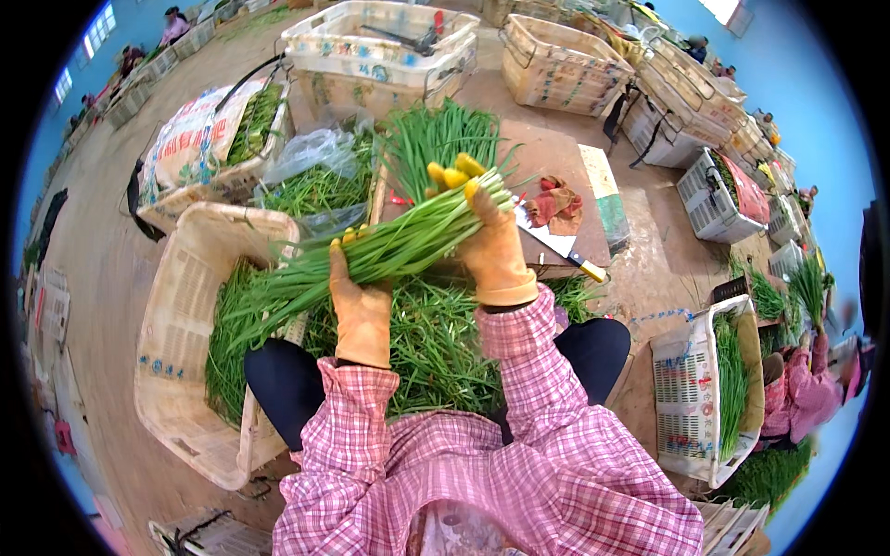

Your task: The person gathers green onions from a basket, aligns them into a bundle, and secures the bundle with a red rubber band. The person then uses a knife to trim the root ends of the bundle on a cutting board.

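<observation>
A bundle of long green chives (417, 240) lies across both of my gloved hands, its pale cut ends at the upper right. My right hand (495, 243) is wrapped around the stem end. Beneath the leafy part, my left hand (361, 309) grips the bundle, fingertips curled over it. Leaf tips hang over a white plastic crate (188, 278) holding more chives (233, 361). Ahead, a loose heap of chives (445, 142) rests on a low board (525, 142). A broad-bladed knife (553, 240) lies there beside a crumpled red-brown cloth (556, 207). Loose green leaves (438, 347) fill the space between my knees.
A clear plastic bag (313, 156) and leaf scraps are beyond the left crate. Stacked crates (375, 62) stand ahead, with another crate (567, 66) to their right. At the far right a person (810, 389) holds chives near a crate (685, 389).
</observation>
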`<state>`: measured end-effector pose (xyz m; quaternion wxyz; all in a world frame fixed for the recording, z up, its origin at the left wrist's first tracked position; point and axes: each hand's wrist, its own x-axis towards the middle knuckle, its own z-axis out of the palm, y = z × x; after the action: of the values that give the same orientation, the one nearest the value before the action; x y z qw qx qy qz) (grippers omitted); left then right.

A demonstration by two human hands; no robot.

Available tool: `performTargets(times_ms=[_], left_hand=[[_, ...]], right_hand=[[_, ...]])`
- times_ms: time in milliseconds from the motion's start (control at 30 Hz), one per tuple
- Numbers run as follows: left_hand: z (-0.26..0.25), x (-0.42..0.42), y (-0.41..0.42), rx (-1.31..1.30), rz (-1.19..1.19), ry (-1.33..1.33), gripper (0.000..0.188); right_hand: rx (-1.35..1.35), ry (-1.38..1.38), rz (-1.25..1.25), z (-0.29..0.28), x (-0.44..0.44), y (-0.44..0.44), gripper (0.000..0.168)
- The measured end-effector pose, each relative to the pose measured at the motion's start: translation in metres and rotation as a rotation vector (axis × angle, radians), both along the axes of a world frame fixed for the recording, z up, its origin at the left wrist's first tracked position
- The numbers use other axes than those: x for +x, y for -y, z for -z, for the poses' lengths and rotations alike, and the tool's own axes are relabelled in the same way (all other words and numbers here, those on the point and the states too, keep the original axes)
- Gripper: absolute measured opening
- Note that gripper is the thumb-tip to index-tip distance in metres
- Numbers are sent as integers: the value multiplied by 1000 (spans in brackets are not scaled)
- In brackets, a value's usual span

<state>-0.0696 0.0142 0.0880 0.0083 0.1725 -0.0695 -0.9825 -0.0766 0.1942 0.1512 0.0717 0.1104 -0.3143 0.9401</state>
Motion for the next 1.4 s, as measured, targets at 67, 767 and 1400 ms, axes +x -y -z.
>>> performTargets(times_ms=[67, 767, 1400], left_hand=[[2, -3, 1, 81, -34, -6, 30], [-72, 87, 11, 209, 576, -544, 108], [-19, 87, 43, -281, 708, -384, 79]], right_hand=[[-18, 0, 5, -16, 0, 9, 58], [899, -762, 159, -71, 55, 67, 40], [858, 221, 21, 4, 52, 6, 30]])
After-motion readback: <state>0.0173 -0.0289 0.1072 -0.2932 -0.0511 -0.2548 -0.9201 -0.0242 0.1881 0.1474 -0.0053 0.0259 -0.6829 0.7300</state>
